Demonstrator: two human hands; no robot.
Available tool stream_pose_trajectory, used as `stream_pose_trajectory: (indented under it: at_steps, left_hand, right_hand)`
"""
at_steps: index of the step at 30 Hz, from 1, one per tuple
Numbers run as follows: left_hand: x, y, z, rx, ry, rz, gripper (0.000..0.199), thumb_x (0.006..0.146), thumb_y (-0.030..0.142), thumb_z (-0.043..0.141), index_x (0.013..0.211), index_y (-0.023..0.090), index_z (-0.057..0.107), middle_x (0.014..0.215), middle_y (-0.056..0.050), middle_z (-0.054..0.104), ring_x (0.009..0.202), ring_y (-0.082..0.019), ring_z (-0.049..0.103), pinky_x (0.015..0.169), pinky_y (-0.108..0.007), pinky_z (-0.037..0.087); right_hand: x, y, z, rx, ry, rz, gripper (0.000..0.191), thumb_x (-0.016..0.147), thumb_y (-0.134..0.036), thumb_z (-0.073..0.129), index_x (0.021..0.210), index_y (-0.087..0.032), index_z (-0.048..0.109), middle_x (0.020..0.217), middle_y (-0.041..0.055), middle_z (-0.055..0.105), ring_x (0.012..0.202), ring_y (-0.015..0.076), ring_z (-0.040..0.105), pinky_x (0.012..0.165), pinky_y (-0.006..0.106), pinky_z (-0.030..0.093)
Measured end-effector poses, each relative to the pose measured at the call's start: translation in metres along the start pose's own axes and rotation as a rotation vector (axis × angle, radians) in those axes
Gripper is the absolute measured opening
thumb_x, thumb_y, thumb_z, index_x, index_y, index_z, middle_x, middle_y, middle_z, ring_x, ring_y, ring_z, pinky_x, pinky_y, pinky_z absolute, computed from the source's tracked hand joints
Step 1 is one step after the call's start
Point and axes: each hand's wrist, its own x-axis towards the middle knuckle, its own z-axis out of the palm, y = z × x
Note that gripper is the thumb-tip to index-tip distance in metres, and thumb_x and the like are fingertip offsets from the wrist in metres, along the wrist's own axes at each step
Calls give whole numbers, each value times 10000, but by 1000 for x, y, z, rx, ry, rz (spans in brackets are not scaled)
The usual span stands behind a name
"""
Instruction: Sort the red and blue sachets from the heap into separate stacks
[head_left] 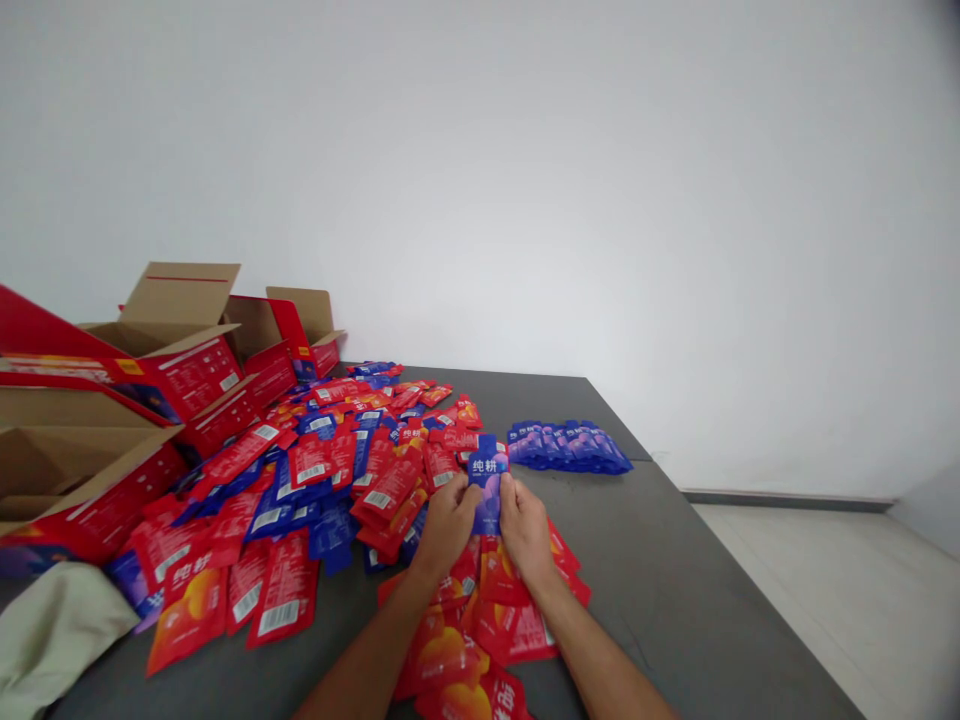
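Observation:
Between my two hands a blue packet stands nearly upright, its printed front with white characters and purple fruit facing me. My left hand grips its left edge with the thumb on the front. On the opposite edge my right hand has the same closed hold. Below my hands and forearms lies a spread of red packets with orange fruit on them. Beyond my right hand, a row of overlapping blue packets rests on the dark table.
Left of my hands spreads a large mixed heap of red and blue packets. Open red cardboard boxes line the table's left side. A pale cloth lies at the near left. The dark table ends at a slanting right edge; a white wall stands behind.

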Motion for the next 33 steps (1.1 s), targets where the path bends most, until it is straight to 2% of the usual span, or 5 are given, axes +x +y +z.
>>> stream_pose_trajectory:
  at_steps: [5,8,15,24,33]
  left_hand:
    - [7,-11,1,-191,24,-90,320,867,506,517,775,200,517,567,44,571,482,-132,537,478,-234,414]
    - [11,-15,0,-279,4,-76,351,859,540,527,799,194,522,584,35,597,475,-133,557,477,-240,440]
    - [13,-26,9,-274,-72,-207,415,798,503,608,1031,163,568,712,-6,654,593,-179,659,534,-283,524]
    - [11,-25,9,-197,-90,-188,447,827,417,550,1173,134,540,797,-37,673,614,-163,659,557,-269,506]
    - [10,-27,9,-123,-124,-158,426,821,377,515,1173,143,565,803,-34,679,630,-170,660,594,-281,497]
  right_hand:
    - [-2,-10,-3,200,-298,212,560,916,-696,370,749,-198,563,579,-25,585,424,114,475,433,231,335]
    - [-2,-10,-2,238,-354,240,519,890,-666,469,742,-184,591,620,-3,634,423,104,515,412,214,321]
    - [11,13,-10,292,-162,344,484,839,-629,549,688,-171,602,462,-3,574,348,73,370,382,198,248]
    - [46,55,-56,327,177,287,471,778,-631,624,694,-169,603,501,-1,580,401,77,395,418,201,242]
    - [63,67,-79,429,238,258,437,757,-599,676,727,-168,612,564,-2,591,476,90,459,426,189,263]
